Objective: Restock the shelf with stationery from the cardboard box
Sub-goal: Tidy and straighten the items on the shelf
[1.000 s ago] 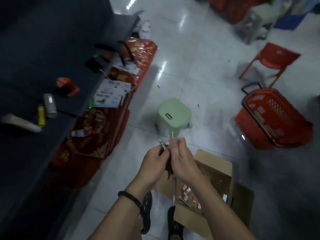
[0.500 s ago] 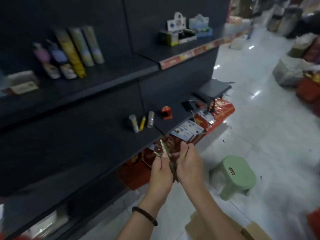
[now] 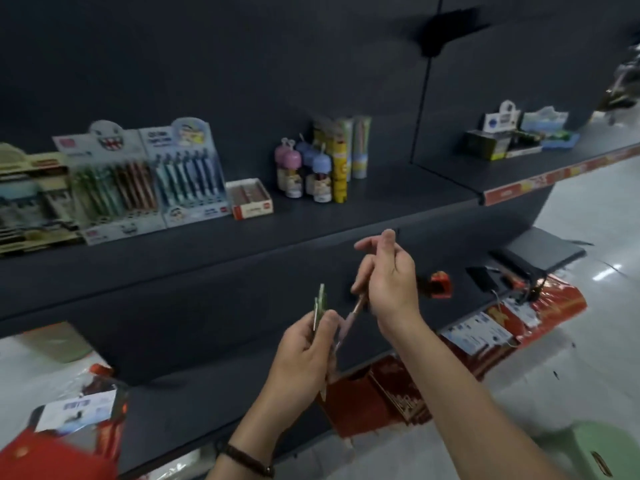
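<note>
Stool (image 3: 604,448) cut by corner edge; pen (image 3: 352,317) top behind right hand (image 3: 391,282); green pens (image 3: 320,303) half-hidden in left hand (image 3: 304,355).

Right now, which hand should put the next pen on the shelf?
Likely right. The right hand pinches one pinkish pen and is raised near the shelf edge; the left hand, lower down, grips the green pens.

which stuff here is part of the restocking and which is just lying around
Part of the job: left hand, gripping a bunch of pens; right hand, holding a pink pen; shelf; pen display boxes.
Lying about: green stool; small red item on the lower shelf; red packets on the floor.
</note>
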`<action>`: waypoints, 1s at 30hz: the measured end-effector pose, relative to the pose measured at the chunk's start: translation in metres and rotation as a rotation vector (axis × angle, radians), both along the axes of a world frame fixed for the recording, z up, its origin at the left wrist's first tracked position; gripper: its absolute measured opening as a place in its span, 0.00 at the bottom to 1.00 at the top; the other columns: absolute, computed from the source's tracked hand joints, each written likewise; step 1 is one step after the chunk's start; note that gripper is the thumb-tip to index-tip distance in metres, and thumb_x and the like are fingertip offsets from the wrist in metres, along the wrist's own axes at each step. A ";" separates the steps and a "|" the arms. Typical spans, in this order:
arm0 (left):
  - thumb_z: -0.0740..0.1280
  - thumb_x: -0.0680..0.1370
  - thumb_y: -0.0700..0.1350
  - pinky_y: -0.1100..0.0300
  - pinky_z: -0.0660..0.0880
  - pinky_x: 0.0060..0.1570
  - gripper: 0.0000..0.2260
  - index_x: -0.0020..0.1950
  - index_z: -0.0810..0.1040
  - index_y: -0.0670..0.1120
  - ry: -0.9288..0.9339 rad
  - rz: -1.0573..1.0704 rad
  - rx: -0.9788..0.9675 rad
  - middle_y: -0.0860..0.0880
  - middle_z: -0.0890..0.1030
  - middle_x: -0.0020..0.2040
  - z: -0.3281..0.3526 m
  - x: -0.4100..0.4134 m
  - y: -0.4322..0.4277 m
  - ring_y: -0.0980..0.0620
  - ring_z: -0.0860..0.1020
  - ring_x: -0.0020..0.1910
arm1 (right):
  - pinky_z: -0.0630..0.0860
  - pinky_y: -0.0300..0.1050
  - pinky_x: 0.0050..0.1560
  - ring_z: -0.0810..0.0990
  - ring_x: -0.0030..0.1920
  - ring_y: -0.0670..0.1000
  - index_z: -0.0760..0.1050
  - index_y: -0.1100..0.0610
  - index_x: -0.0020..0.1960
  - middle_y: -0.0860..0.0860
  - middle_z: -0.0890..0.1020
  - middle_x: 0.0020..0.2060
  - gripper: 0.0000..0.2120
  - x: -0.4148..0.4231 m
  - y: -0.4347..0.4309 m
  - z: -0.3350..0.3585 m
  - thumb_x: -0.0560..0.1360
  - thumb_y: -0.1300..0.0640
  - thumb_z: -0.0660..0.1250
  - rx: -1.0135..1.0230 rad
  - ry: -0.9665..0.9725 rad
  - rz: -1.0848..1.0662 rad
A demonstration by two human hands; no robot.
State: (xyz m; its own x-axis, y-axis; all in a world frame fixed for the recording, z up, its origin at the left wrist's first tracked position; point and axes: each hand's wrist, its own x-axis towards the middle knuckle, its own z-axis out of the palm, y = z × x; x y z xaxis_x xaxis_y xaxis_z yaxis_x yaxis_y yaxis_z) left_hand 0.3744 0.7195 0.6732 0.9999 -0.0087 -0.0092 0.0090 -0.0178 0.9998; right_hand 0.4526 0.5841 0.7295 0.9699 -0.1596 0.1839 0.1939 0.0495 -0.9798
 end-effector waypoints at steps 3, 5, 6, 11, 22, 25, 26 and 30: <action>0.64 0.86 0.49 0.50 0.71 0.33 0.14 0.47 0.79 0.43 0.000 0.005 -0.054 0.46 0.69 0.29 0.014 0.015 0.037 0.49 0.68 0.26 | 0.73 0.39 0.29 0.74 0.24 0.49 0.78 0.59 0.53 0.54 0.76 0.24 0.27 0.025 0.045 0.015 0.88 0.41 0.48 0.042 -0.058 0.112; 0.64 0.86 0.50 0.54 0.70 0.31 0.15 0.48 0.82 0.43 0.021 0.015 -0.101 0.47 0.67 0.28 0.020 0.031 0.059 0.49 0.66 0.26 | 0.73 0.40 0.30 0.74 0.25 0.51 0.78 0.59 0.53 0.55 0.76 0.24 0.27 0.045 0.070 0.021 0.88 0.41 0.48 0.075 -0.088 0.169; 0.65 0.85 0.52 0.55 0.69 0.29 0.15 0.47 0.83 0.43 0.029 0.027 -0.128 0.47 0.65 0.28 0.025 0.040 0.068 0.49 0.64 0.26 | 0.73 0.40 0.30 0.74 0.25 0.51 0.78 0.59 0.53 0.54 0.76 0.24 0.27 0.056 0.082 0.025 0.88 0.41 0.48 0.087 -0.097 0.193; 0.71 0.75 0.59 0.57 0.64 0.28 0.18 0.45 0.80 0.43 -0.061 0.201 -0.167 0.48 0.64 0.28 0.047 0.089 0.111 0.51 0.62 0.25 | 0.73 0.41 0.29 0.77 0.29 0.50 0.78 0.61 0.54 0.53 0.81 0.29 0.18 0.120 0.135 0.041 0.87 0.47 0.59 0.072 -0.104 0.357; 0.67 0.84 0.47 0.58 0.61 0.26 0.09 0.55 0.73 0.42 -0.181 0.603 -0.092 0.51 0.66 0.29 0.066 0.170 0.228 0.53 0.62 0.24 | 0.82 0.45 0.41 0.85 0.38 0.51 0.81 0.46 0.63 0.53 0.85 0.38 0.15 0.213 0.245 0.071 0.80 0.60 0.74 -0.046 -0.200 0.657; 0.58 0.87 0.36 0.54 0.57 0.29 0.07 0.51 0.65 0.44 -0.166 0.658 -0.155 0.51 0.64 0.32 0.066 0.178 0.272 0.53 0.60 0.27 | 0.83 0.51 0.47 0.87 0.40 0.51 0.79 0.45 0.57 0.52 0.86 0.40 0.11 0.230 0.277 0.074 0.79 0.57 0.76 -0.092 -0.276 0.534; 0.57 0.86 0.35 0.52 0.57 0.31 0.07 0.51 0.65 0.45 -0.180 0.658 -0.158 0.50 0.64 0.34 0.066 0.178 0.289 0.53 0.61 0.29 | 0.83 0.52 0.48 0.87 0.40 0.50 0.79 0.46 0.56 0.51 0.87 0.39 0.10 0.232 0.287 0.075 0.79 0.57 0.76 -0.097 -0.304 0.496; 0.56 0.88 0.37 0.52 0.66 0.39 0.09 0.62 0.74 0.39 -0.248 0.603 -0.130 0.45 0.74 0.42 0.072 0.174 0.362 0.49 0.70 0.37 | 0.84 0.50 0.48 0.87 0.43 0.45 0.79 0.48 0.53 0.45 0.86 0.40 0.08 0.230 0.336 0.071 0.79 0.56 0.76 -0.169 -0.418 0.355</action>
